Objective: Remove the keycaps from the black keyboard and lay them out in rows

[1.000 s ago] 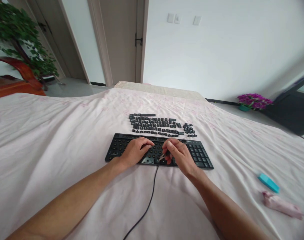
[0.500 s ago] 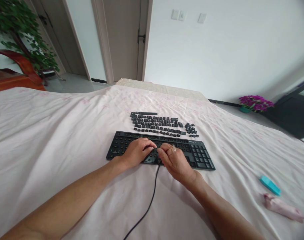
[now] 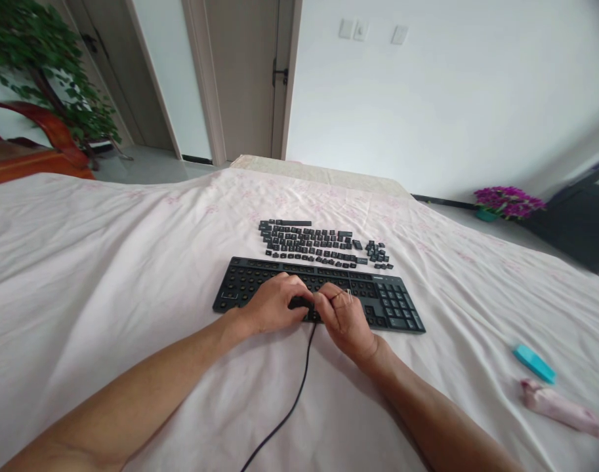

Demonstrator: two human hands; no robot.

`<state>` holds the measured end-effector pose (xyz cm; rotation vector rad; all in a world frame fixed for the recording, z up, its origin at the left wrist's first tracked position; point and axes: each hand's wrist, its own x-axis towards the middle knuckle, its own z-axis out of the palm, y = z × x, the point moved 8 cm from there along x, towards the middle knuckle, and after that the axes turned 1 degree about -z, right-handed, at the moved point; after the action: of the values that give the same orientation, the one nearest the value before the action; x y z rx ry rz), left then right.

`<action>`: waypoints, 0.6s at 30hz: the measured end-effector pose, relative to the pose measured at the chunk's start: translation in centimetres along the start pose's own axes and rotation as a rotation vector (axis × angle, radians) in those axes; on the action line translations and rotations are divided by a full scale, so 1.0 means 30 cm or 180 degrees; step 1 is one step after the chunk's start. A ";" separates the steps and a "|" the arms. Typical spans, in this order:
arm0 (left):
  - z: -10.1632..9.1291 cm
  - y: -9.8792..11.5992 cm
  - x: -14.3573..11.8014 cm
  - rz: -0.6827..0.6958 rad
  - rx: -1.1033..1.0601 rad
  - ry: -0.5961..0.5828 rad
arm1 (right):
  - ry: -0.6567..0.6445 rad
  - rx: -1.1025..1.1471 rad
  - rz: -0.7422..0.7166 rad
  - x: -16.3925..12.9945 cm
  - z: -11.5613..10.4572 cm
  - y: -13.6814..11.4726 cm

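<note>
Pale pink floral bedsheet underneath, white wall and taupe door behind. Note black corded keyboard flat on bedsheet, mid-view, partly covered by both hands. See bare posts across much of main block, keys on at number pad. Add loose keycaps in rough rows just beyond far edge, with long bar keycap at top.

Log change: compared with one second ago, see right hand rolled over, thin two-pronged tool swung from near edge of keyboard to upright behind knuckles. Compared with half a second ago, see left hand with thumb dropped away from forefinger, now parted in a loop. Cannot tell about any small part at those tips. For right hand, mark fingers curled around tool, thumb against forefinger, beside left fingertips; cannot see under them.

Read as bare-fingertip work near cable, with tool merely parked in hand. Cannot see any result yet; no clear shift in loose keycaps. Off to right, untouched: turquoise plastic piece, rolled pink cloth.
</note>
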<state>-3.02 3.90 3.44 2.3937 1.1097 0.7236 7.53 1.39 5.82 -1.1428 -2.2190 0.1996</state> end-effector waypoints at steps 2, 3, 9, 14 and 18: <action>0.004 0.014 0.000 -0.0002 0.0063 0.0033 | 0.0033 0.0123 0.0007 0.001 0.000 0.011; 0.006 0.018 -0.001 -0.0044 0.0097 0.0082 | 0.0043 0.0180 -0.0084 0.002 0.002 0.008; 0.041 0.028 -0.014 -0.0402 0.0321 0.0402 | 0.0300 0.0533 -0.0485 -0.010 0.004 0.010; 0.051 0.024 -0.020 -0.0494 0.0253 0.0389 | 0.0480 0.1088 -0.0277 -0.023 0.006 0.054; 0.049 0.011 -0.023 -0.0511 0.0233 0.0349 | 0.0571 0.1001 -0.0494 -0.025 -0.005 0.034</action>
<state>-2.32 2.97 2.27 2.3145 1.3774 0.7791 8.62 1.42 5.19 -0.7840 -2.0194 0.3526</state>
